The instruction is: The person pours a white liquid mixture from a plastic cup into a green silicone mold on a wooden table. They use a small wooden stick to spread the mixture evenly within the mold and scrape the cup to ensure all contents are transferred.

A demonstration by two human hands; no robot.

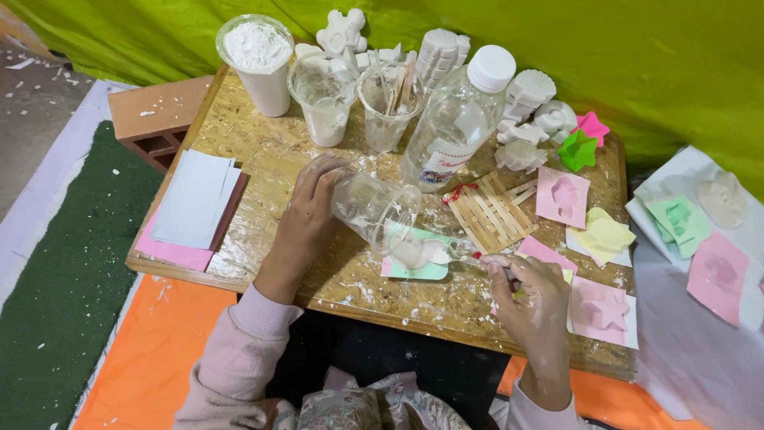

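Left hand: the left hand (309,209) is wrapped around a clear plastic cup (376,209), which is held tipped on its side, mouth down towards the right — fingers (328,171) closed over the cup's base end.
Right hand: the right hand (535,301) is closed on a thin stirring tool (469,256), whose far end reaches under the cup's mouth; the kind of tool cannot be told.
Mould: a green mould (414,256) lies on the desk (263,159) directly below the cup's mouth, and white plaster (420,252) is seen in its hollow.
Mould position: near the front edge of the desk, between the two hands, just beside a mat of wooden sticks (489,211).
Back of desk: a cup of white powder (256,60), two more clear cups — one with wooden sticks (390,99) in it — and a clear bottle with a white cap (458,119) are set in a row.
Casts: white plaster figures (521,107) are gathered at the far edge.
Right side: pink moulds (563,197) and a yellow mould (605,235) are laid out, with a green star mould (577,151) behind.
Left side: a stack of white and pink sheets (191,207) rests at the desk's corner.
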